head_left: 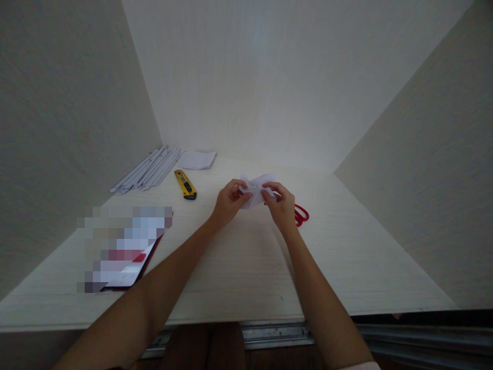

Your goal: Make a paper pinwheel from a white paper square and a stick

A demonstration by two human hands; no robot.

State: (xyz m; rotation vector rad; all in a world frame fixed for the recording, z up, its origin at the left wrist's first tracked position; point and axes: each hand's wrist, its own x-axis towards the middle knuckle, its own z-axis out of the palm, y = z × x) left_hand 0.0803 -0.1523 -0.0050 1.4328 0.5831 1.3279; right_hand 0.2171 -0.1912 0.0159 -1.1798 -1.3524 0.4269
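Here both hands outstretched – left hand (228,202), right hand (280,204) pinching folded paper (254,189)

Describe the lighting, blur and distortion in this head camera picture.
Head view: dim, soft light, brightest on the back wall, with only faint shadows under the arms; wide-angle stretch splays the side walls and forearms; a pixelated block hides the top of the tablet at left. The folded white paper held between left hand and right hand looks washed out and low in detail.

Folded white paper (256,191) between both hands
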